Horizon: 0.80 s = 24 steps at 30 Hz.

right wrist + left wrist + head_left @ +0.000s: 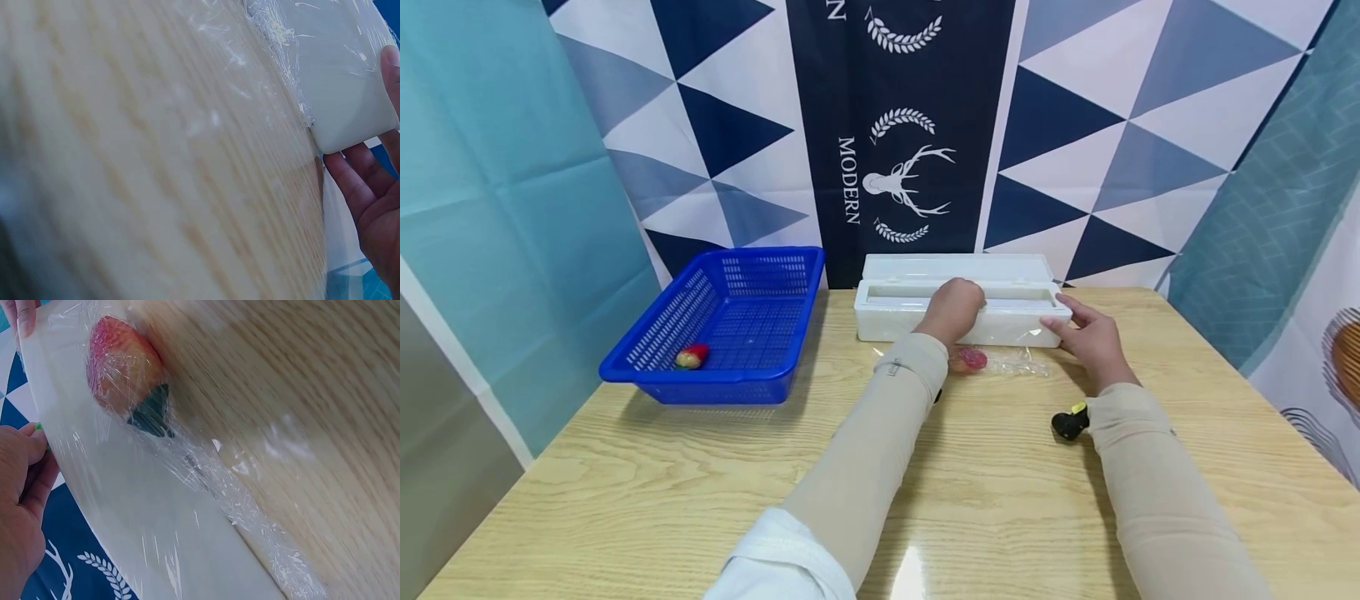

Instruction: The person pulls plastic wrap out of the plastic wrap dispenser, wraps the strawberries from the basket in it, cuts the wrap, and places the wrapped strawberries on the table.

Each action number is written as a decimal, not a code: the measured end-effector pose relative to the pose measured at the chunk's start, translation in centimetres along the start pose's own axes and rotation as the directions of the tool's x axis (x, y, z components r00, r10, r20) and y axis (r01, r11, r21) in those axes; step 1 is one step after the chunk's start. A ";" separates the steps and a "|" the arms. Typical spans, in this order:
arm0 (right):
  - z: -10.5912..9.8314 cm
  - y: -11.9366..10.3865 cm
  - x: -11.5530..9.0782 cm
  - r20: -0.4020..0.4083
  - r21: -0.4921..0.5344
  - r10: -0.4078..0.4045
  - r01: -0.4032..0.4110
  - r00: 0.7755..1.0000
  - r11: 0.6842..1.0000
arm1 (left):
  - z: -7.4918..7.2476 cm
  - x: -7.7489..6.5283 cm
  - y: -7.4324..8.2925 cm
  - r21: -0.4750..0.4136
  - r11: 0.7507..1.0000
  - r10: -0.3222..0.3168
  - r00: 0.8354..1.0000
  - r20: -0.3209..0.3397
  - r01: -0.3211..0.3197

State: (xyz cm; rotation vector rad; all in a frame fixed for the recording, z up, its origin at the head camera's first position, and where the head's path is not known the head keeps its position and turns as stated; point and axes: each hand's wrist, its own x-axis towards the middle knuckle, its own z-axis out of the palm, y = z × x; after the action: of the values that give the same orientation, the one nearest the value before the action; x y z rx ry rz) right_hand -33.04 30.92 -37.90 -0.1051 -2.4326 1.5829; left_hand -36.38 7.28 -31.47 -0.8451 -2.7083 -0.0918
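A white cling film box (958, 325) stands at the back of the table with its lid (958, 267) raised. My left hand (953, 310) is at the box's upper edge. In the left wrist view its fingers pinch a small green piece (39, 427), mostly hidden by them. My right hand (1093, 342) holds the box's right end, thumb on the front and fingers around the end. Clear cling film (269, 550) hangs down the box front onto the table. Under the film lies a pink-and-yellow fruit (125, 369) with a dark green leaf, in front of the box.
To the left stands a blue plastic basket (700, 383) with a red-and-yellow fruit (692, 357) inside. A small black object with a yellow part (1070, 422) shows beside the right sleeve. A patterned cloth (895, 125) hangs behind the wooden table (1000, 517).
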 end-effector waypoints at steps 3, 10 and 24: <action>0.1 0.0 0.0 0.006 -0.002 -0.002 0.002 1.000 1.000 | -0.1 -0.1 -0.2 -0.006 1.000 -0.006 1.000 0.007 0.006; 0.1 0.1 0.0 0.003 0.011 -0.004 0.003 1.000 1.000 | -0.1 -0.4 -0.5 -0.015 1.000 -0.009 1.000 0.010 0.009; -0.1 0.1 0.0 0.007 0.006 -0.007 0.007 1.000 1.000 | -0.1 -0.6 -1.3 -0.015 1.000 0.016 1.000 -0.006 -0.016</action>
State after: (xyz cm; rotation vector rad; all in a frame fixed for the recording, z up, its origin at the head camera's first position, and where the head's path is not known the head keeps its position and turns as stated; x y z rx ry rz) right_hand -33.02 31.04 -37.99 -0.0897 -2.4304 1.5898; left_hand -36.62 5.86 -31.51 -0.8690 -2.6986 -0.1105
